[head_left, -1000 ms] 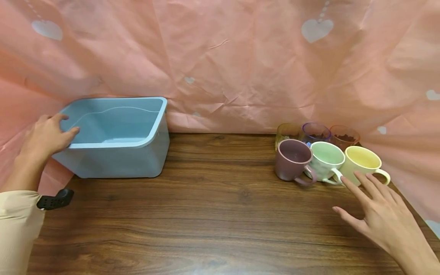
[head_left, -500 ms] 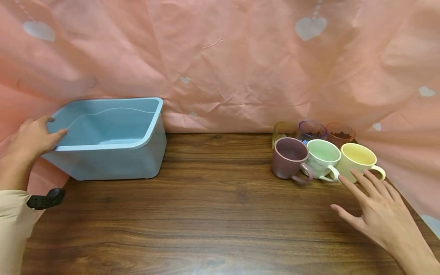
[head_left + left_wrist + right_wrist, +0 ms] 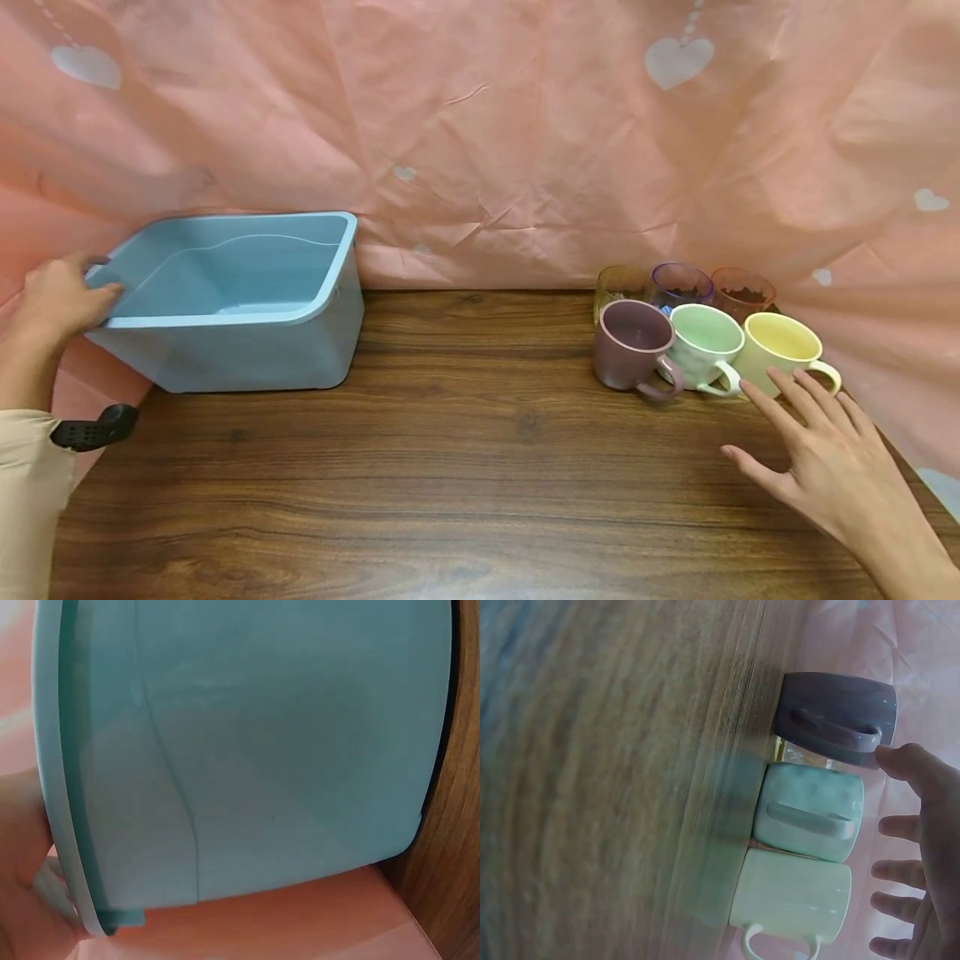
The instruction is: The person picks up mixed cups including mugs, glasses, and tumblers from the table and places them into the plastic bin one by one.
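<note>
Now the left hand (image 3: 56, 293) is at the blue bin (image 3: 232, 358), its grip unclear, while the right hand (image 3: 828, 458) hovers spread wide near three mugs (image 3: 700, 346) on the surface (image 3: 450, 475), apparently early going, none lifted.

The storage bin (image 3: 232, 354) is light blue, with a paler wavy line inside. The mugs differ: one plum mug (image 3: 628, 362), one mint-green mug (image 3: 697, 367) with faint mottling, one pale-yellow mug (image 3: 780, 343). Behind are tinted glasses: an amber glass (image 3: 617, 287), a violet-blue-rimmed glass (image 3: 678, 283), an orange glass (image 3: 742, 287). The worktop (image 3: 450, 467) is brown with darker wood grain; the backdrop (image 3: 487, 150), peach-pink with white hearts; the sleeve (image 3: 30, 475), cream.
</note>
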A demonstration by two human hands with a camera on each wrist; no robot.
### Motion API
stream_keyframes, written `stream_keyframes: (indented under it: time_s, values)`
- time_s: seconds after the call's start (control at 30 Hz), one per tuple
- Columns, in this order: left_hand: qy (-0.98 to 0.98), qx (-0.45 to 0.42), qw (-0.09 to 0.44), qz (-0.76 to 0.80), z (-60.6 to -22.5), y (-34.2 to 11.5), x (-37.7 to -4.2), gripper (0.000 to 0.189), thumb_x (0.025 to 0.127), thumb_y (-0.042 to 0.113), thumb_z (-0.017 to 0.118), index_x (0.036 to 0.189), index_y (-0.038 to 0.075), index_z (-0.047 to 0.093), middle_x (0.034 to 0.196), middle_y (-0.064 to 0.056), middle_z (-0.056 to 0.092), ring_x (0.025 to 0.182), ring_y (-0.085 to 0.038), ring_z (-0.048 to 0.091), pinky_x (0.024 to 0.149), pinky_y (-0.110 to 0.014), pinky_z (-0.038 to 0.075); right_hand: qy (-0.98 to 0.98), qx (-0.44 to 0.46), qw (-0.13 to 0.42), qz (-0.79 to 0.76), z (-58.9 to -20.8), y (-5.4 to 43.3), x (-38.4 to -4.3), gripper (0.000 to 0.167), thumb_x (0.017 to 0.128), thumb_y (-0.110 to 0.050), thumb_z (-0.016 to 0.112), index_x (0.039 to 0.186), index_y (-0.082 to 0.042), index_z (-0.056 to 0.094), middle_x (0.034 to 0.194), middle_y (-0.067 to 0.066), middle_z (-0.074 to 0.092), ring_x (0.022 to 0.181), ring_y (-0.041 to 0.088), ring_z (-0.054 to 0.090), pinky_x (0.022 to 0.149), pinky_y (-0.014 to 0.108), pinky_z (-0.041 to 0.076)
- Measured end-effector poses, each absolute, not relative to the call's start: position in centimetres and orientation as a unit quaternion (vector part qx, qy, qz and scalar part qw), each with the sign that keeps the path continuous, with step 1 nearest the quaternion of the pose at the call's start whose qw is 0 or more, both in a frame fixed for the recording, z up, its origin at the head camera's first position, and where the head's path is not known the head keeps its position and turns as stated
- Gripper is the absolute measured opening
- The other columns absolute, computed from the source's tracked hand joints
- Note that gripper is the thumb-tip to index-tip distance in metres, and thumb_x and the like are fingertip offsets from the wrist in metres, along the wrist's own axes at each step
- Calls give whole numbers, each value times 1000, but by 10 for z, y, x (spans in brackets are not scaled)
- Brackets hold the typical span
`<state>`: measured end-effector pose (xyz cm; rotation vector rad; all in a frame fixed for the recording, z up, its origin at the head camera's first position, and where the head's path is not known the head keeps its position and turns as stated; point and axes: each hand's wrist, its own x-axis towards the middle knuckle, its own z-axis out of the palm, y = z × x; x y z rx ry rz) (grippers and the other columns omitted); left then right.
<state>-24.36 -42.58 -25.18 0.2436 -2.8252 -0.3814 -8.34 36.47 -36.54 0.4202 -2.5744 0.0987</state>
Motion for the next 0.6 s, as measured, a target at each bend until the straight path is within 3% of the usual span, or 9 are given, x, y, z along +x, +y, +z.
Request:
stream_keyframes:
  time_s: [0.07, 0.13, 0.2, 0.27, 0.33, 0.4, 0.47, 0.53, 0.6]
  values:
    - [-973, 91, 155, -147, -254, -430, -243, 49, 96, 6, 43, 136, -21, 39, 129, -51, 43, 118, -65, 42, 92, -69, 43, -952, 154, 263, 36, -365, 364, -83, 76, 89, -64, 67, 143, -11, 55, 145, 27, 50, 140, 46, 40, 120, 68, 21]
    - [-967, 99, 170, -163, -256, -435, -243, 48, 93, 2, 43, 135, -22, 42, 127, -51, 46, 112, -63, 47, 75, -46, 54, -952, 154, 264, 37, -364, 364, -83, 77, 91, -67, 63, 143, -11, 56, 145, 27, 51, 141, 45, 39, 121, 67, 21]
    - [-962, 102, 183, -177, -257, -439, -243, 47, 90, -3, 43, 133, -21, 45, 125, -50, 48, 101, -59, 54, 56, -22, 46, -951, 153, 267, 39, -364, 364, -83, 78, 92, -71, 58, 142, -10, 56, 144, 28, 51, 141, 45, 39, 120, 66, 21]
    - [-954, 105, 194, -200, -259, -443, -244, 46, 88, -6, 42, 131, -22, 47, 123, -49, 50, 76, -39, 61, 46, -10, 30, -950, 153, 270, 41, -364, 364, -83, 80, 93, -75, 53, 141, -10, 57, 143, 28, 52, 140, 45, 39, 123, 64, 19]
    - [-948, 111, 198, -224, -260, -446, -245, 49, 86, -8, 41, 133, -21, 48, 125, -48, 51, 61, -11, 53, 45, -7, 29, -949, 154, 273, 41, -364, 364, -83, 83, 94, -78, 49, 140, -10, 58, 142, 28, 52, 139, 45, 40, 120, 66, 22]
    - [-940, 119, 193, -256, -261, -447, -245, 52, 87, -10, 39, 138, -21, 45, 129, -49, 49, 59, 9, 39, 44, -6, 31, -948, 155, 274, 41, -363, 363, -84, 83, 94, -78, 48, 140, -10, 58, 142, 29, 52, 138, 46, 41, 118, 68, 24]
    - [-933, 123, 192, -278, -261, -448, -245, 53, 88, -11, 39, 140, -20, 44, 132, -48, 49, 61, 19, 29, 45, -5, 33, -948, 155, 274, 41, -363, 363, -84, 82, 94, -78, 49, 140, -10, 57, 142, 29, 52, 137, 47, 41, 116, 69, 25]
    - [-927, 125, 195, -295, -262, -451, -246, 44, 89, -12, 42, 131, -17, 53, 112, -25, 69, 61, 21, 30, 47, -5, 35, -950, 152, 270, 41, -362, 363, -84, 80, 94, -75, 52, 141, -10, 57, 142, 29, 52, 136, 48, 41, 117, 69, 24]
    - [-918, 130, 198, -318, -263, -454, -247, 36, 90, -12, 45, 120, -2, 62, 86, 9, 70, 61, 22, 34, 49, -5, 37, -951, 150, 267, 41, -362, 362, -84, 78, 94, -72, 55, 141, -10, 57, 143, 29, 52, 136, 48, 41, 119, 68, 22]
